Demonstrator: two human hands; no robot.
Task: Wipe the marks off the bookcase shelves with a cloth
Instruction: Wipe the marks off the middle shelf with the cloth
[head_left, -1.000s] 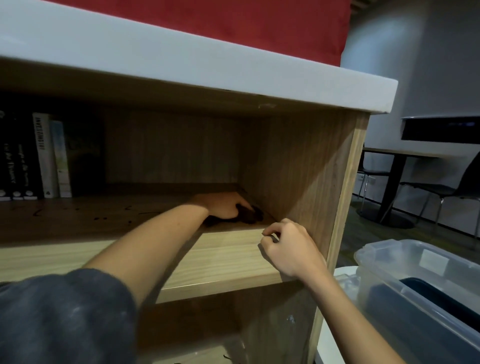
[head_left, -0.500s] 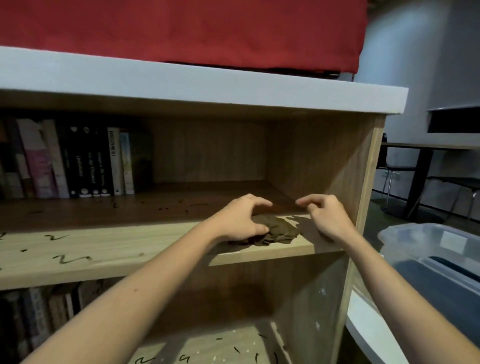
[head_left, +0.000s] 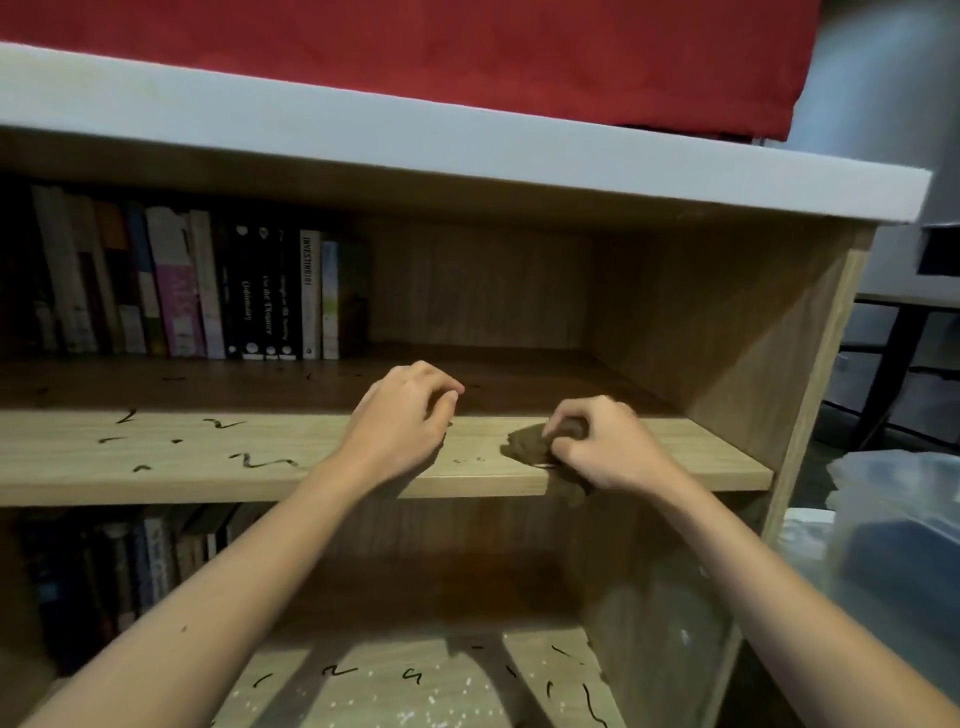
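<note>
Brown cloth (head_left: 522, 448) pinched in right hand (head_left: 610, 449) grip (shelf (head_left: 701, 462) edge), left hand (head_left: 400, 426) slack, empty

Lighting: dim indoor, warm cast. Source: above and behind the viewer, brightest on the front strip of the middle shelf (head_left: 208, 457) and the white top board (head_left: 467, 150). Shadow: rear half of that shelf and the books (head_left: 260, 296) dark, leftmost spines near black; broad arm shadows stripe the lower shelf (head_left: 415, 686); cloth (head_left: 522, 447) a dark lump, texture lost, partly under the right hand (head_left: 610, 447). Focus: soft overall; marks (head_left: 260, 460) distinct, a few spine titles legible. Edges: straight boards bow and tilt with wide-angle distortion; plastic bin (head_left: 904, 519) at right smeared and blurred.
</note>
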